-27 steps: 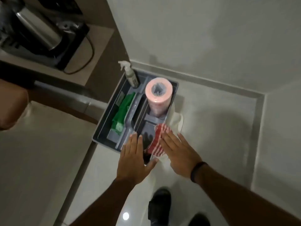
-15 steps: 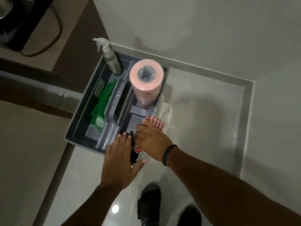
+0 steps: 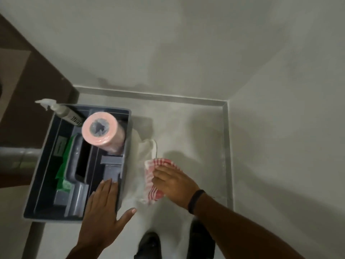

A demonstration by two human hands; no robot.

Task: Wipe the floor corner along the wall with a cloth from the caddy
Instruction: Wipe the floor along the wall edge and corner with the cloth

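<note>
A grey caddy (image 3: 37, 186) stands on the pale floor at the left. Just right of it, my right hand (image 3: 173, 184) grips a red-and-white striped cloth (image 3: 151, 186), held clear of the caddy above the floor. A white cloth (image 3: 147, 148) hangs or lies beside the caddy's right wall, behind the striped one. My left hand (image 3: 104, 208) is flat and open over the caddy's near right corner, fingers spread. The floor corner (image 3: 223, 107) with its grey skirting lies at the far right.
Inside the caddy are a pink roll (image 3: 104, 135), a spray bottle (image 3: 63, 113) and a green cloth (image 3: 64, 172). Dark brown furniture (image 3: 28, 81) borders the left. My shoes (image 3: 149, 245) stand at the bottom. White walls meet at the right.
My right hand has pulled the striped cloth out of the caddy and moved it right, over the floor. My left hand has stayed on the caddy. The view has swung toward the corner.
</note>
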